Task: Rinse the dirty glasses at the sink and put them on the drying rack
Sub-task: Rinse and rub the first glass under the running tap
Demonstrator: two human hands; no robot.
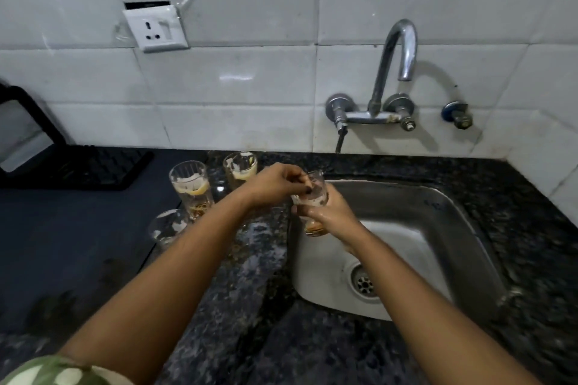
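Observation:
A dirty glass with brown dregs at its base hangs over the left edge of the steel sink. My right hand wraps its lower body. My left hand pinches its rim from above. Three more dirty glasses stand on the counter to the left: one with foam and residue, one behind it, and a nearer one partly hidden by my left forearm. The tap is on the wall above the sink, with no water running.
A black drying rack lies on the counter at the far left by the wall. A dark mat covers the counter to the left of the glasses. A wall socket sits above. The sink drain is at the basin's front.

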